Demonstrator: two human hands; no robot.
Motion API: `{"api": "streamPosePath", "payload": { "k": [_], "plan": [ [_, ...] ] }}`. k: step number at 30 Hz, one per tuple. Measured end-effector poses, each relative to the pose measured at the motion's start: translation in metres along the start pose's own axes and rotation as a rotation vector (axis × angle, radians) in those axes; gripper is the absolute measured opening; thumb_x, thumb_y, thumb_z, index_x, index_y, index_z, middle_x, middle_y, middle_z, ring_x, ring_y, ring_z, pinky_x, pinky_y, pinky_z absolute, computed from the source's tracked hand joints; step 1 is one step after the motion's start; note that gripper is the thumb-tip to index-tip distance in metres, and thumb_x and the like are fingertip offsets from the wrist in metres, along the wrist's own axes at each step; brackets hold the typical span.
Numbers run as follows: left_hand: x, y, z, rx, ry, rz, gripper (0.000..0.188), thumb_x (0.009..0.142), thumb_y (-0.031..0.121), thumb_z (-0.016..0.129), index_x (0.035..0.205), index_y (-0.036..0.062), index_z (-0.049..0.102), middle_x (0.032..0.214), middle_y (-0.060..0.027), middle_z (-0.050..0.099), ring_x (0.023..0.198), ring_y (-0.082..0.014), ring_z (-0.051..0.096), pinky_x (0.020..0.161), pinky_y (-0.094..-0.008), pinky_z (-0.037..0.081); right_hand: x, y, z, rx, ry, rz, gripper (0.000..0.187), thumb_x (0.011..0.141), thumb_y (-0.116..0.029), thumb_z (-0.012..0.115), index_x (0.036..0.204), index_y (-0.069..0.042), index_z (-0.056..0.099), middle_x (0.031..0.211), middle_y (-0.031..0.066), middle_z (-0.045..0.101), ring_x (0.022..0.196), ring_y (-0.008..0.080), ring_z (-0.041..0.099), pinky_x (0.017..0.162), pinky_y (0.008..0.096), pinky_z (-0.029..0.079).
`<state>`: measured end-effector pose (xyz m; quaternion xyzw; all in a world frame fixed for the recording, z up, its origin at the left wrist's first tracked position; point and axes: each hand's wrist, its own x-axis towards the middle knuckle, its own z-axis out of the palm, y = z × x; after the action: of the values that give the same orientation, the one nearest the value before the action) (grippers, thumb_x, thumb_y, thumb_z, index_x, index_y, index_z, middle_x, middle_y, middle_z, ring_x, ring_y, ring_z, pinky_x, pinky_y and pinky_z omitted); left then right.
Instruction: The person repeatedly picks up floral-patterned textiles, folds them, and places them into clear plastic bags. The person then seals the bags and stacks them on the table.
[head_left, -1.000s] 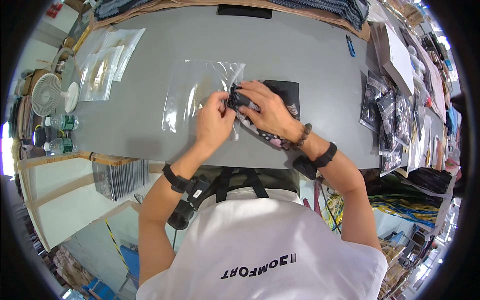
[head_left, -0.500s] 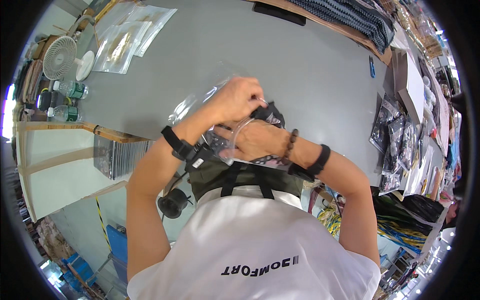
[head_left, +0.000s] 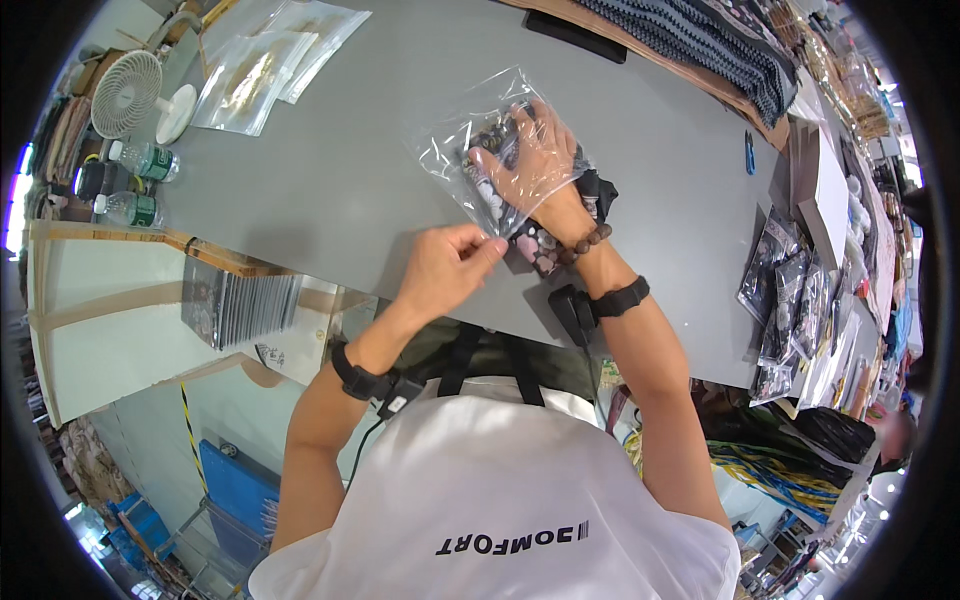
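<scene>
A clear plastic bag [head_left: 450, 150] lies over the grey table in front of me. Partly inside it is a folded dark cloth with a pink and white floral print [head_left: 535, 250], whose near and right parts stick out of the bag. My right hand [head_left: 532, 165] reaches into the bag, palm down on the cloth, thumb apart and fingers stretched out. With closed fingers, my left hand [head_left: 455, 268] pinches the near edge of the bag, just left of the protruding cloth.
Flat clear bags [head_left: 250, 85] lie at the far left, near a white fan [head_left: 128, 95] and water bottles [head_left: 135, 210]. Patterned textiles [head_left: 690, 40] and a black bar [head_left: 575, 37] are at the back. Packed bags [head_left: 790, 290] and blue snips [head_left: 750, 153] lie on the right.
Both hands have uncrossed. My right hand has moved away from my body with the cloth and bag, now flatter on the table; my left hand has come back nearer, to the bag's edge.
</scene>
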<state>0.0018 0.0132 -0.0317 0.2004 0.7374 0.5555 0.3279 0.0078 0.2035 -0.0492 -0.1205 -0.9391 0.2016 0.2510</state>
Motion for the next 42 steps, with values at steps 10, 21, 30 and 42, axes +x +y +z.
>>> {"api": "streamPosePath", "payload": {
  "k": [10,21,30,42],
  "plan": [
    [-0.034,-0.004,0.016,0.132,-0.098,0.042,0.025,0.102,0.022,0.068,0.097,-0.002,0.073,0.072,-0.0044,0.07,0.059,-0.0081,0.063,0.052,-0.0259,0.049,-0.033,-0.007,-0.01,-0.076,-0.163,-0.214,0.081,0.096,-0.044,0.068,0.145,0.015,0.041,0.151,0.0359,0.042,0.143,0.0528,0.037,0.122,0.0584,0.027],
    [0.014,0.026,-0.048,0.413,0.266,0.498,0.035,0.1,0.023,0.067,0.129,0.004,0.068,0.119,-0.0153,0.069,0.099,-0.0269,0.067,0.083,-0.0349,0.055,-0.008,-0.033,0.047,0.017,-0.125,-0.343,0.091,0.088,-0.04,0.068,0.15,0.015,0.032,0.156,0.0378,0.032,0.148,0.0547,0.029,0.122,0.0641,0.02],
    [0.021,0.005,-0.045,0.773,0.208,0.516,0.043,0.097,0.021,0.067,0.136,0.0017,0.063,0.126,-0.0128,0.061,0.114,-0.0352,0.056,0.1,-0.0452,0.049,-0.045,-0.029,-0.038,-0.117,-0.335,-0.314,0.085,0.088,-0.033,0.076,0.145,0.019,0.039,0.151,0.039,0.042,0.149,0.0494,0.034,0.125,0.0556,0.026],
    [0.043,0.0,-0.058,0.924,0.146,0.56,0.062,0.103,0.044,0.058,0.156,0.0137,0.046,0.161,-0.0206,0.04,0.149,-0.0393,0.037,0.121,-0.0515,0.029,-0.012,-0.017,-0.01,0.022,-0.283,-0.506,0.084,0.092,-0.052,0.065,0.145,0.01,0.049,0.153,0.0311,0.045,0.146,0.0447,0.04,0.125,0.0518,0.026]
  ]
}}
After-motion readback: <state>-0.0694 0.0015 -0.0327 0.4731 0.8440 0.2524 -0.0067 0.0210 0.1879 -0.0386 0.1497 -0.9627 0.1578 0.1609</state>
